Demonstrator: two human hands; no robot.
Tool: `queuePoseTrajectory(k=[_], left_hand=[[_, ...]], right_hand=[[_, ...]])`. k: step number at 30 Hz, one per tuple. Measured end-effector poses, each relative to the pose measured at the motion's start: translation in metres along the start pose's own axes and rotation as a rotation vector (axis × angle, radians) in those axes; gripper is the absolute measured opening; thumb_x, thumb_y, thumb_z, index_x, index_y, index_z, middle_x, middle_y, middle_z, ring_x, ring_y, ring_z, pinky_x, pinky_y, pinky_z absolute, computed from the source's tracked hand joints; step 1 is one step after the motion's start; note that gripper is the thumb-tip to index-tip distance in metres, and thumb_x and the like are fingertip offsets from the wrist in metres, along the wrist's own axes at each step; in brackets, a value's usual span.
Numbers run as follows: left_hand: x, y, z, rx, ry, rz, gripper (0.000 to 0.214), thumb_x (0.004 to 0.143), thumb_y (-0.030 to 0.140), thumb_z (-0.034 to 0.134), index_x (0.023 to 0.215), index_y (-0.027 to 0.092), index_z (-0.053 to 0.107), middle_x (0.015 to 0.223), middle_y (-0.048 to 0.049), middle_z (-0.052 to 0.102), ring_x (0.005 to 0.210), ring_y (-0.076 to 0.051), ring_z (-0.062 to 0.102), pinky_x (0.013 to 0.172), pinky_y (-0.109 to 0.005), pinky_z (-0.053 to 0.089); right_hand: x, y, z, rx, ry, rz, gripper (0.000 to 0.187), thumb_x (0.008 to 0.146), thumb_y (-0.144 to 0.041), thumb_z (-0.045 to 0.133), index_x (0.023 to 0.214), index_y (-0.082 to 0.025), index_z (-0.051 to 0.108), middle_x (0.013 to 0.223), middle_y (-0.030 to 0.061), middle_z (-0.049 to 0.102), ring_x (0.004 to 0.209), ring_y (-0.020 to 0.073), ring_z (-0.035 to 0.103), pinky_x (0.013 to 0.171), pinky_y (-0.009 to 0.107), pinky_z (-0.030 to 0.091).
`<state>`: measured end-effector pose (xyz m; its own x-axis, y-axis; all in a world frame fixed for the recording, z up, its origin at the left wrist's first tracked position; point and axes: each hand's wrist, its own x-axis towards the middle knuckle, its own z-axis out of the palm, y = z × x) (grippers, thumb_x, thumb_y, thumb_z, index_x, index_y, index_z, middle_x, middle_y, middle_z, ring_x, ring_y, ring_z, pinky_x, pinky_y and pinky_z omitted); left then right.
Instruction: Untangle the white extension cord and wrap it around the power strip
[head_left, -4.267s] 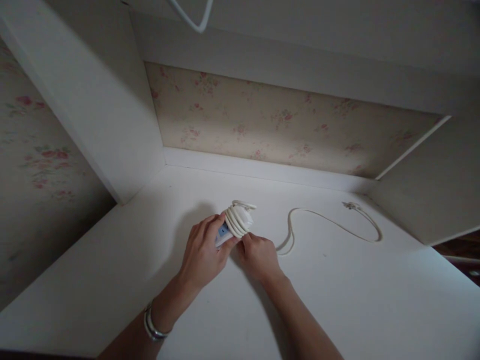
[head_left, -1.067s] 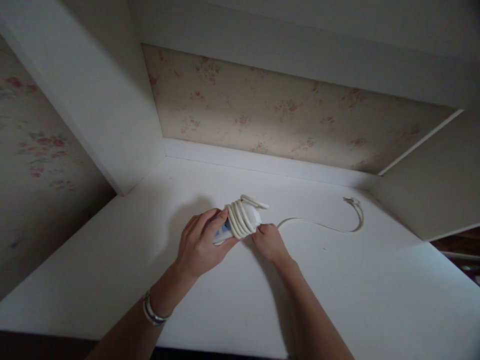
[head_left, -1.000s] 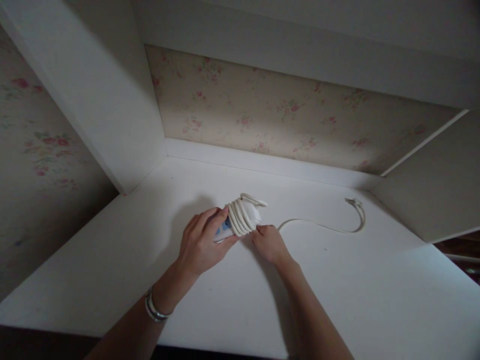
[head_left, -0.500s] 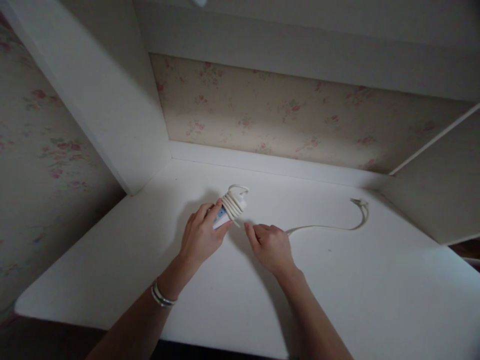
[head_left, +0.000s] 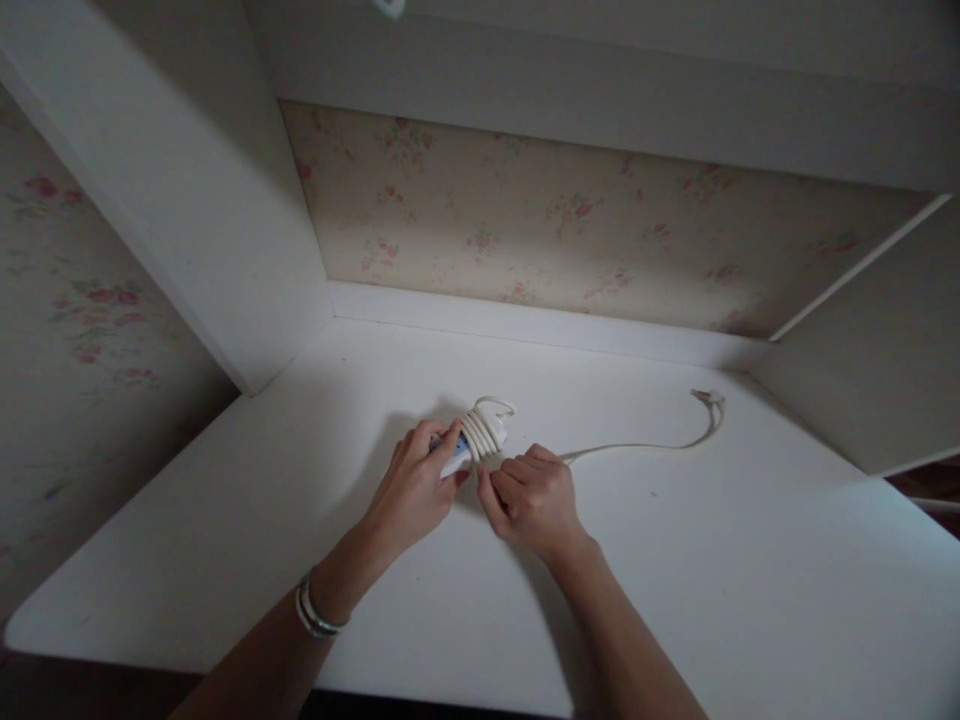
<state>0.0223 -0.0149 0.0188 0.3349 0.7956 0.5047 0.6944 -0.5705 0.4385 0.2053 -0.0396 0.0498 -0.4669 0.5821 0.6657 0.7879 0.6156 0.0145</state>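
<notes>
My left hand (head_left: 420, 480) grips a small white-and-blue device (head_left: 454, 462), its kind partly hidden by the fingers. Several turns of cream cord (head_left: 481, 432) are wound round the device's far end, and a thin loop sticks up beyond them. Close to the coils, my right hand (head_left: 534, 492) is closed round the loose length of the same cord. From behind the right hand the cord (head_left: 637, 446) runs right across the white surface, to a plug-like end (head_left: 706, 397).
A white tabletop (head_left: 720, 600) lies under both hands. At its back rise a low white ledge (head_left: 525, 332) and flowered wallpaper (head_left: 480, 220). White panels (head_left: 225, 200) stand on the left and right (head_left: 885, 350), with a white board (head_left: 600, 110) overhead.
The device has shifted slightly right and down with my left hand, turning a little. My right hand has come nearer to the coils. The cord's far end has moved slightly with the view.
</notes>
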Motion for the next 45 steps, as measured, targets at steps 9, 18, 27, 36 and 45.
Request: queuePoseTrajectory(k=[9, 18, 27, 36, 45], left_hand=[[-0.005, 0.013, 0.003, -0.024, -0.117, 0.094, 0.045, 0.08, 0.018, 0.065, 0.124, 0.023, 0.056, 0.124, -0.0103, 0.052, 0.107, -0.023, 0.057, 0.092, -0.043, 0.051], [-0.009, 0.034, -0.01, 0.036, -0.357, 0.372, 0.046, 0.078, 0.026, 0.069, 0.122, 0.022, 0.055, 0.118, -0.0066, 0.061, 0.107, -0.023, 0.057, 0.095, -0.041, 0.048], [-0.01, 0.042, -0.02, 0.066, -0.409, 0.538, 0.031, 0.083, 0.025, 0.063, 0.113, 0.023, 0.057, 0.117, -0.0043, 0.061, 0.104, -0.022, 0.056, 0.091, -0.04, 0.047], [-0.01, 0.05, -0.026, 0.026, -0.355, 0.634, 0.007, 0.09, 0.024, 0.052, 0.092, 0.023, 0.06, 0.116, -0.0039, 0.061, 0.095, -0.02, 0.056, 0.083, -0.038, 0.045], [-0.011, 0.05, -0.028, -0.068, -0.246, 0.655, 0.021, 0.087, 0.024, 0.057, 0.108, 0.024, 0.059, 0.118, -0.0043, 0.062, 0.097, -0.019, 0.056, 0.086, -0.037, 0.045]], right_hand=[[-0.003, 0.004, -0.004, -0.007, 0.148, -0.004, 0.037, 0.085, -0.018, 0.058, 0.049, -0.02, 0.051, 0.046, -0.0025, 0.051, 0.046, 0.0094, 0.041, 0.058, 0.031, 0.027], [-0.004, 0.026, -0.02, 0.215, 0.026, 0.188, 0.047, 0.088, -0.026, 0.05, 0.043, -0.019, 0.041, 0.039, -0.0055, 0.038, 0.041, 0.0076, 0.028, 0.064, 0.031, 0.031], [-0.006, 0.042, -0.017, 0.559, -0.195, 0.555, 0.06, 0.092, -0.053, 0.042, 0.043, -0.02, 0.052, 0.042, -0.0012, 0.048, 0.047, 0.011, 0.045, 0.057, 0.026, 0.036], [-0.007, 0.041, -0.002, 0.683, -0.193, 0.726, 0.065, 0.093, -0.058, 0.036, 0.045, -0.019, 0.058, 0.041, -0.0007, 0.049, 0.044, 0.0107, 0.046, 0.051, 0.025, 0.034], [-0.009, 0.043, 0.017, 0.803, -0.01, 0.953, 0.07, 0.09, -0.066, 0.031, 0.048, -0.017, 0.058, 0.037, -0.0026, 0.039, 0.038, 0.0101, 0.04, 0.045, 0.025, 0.03]])
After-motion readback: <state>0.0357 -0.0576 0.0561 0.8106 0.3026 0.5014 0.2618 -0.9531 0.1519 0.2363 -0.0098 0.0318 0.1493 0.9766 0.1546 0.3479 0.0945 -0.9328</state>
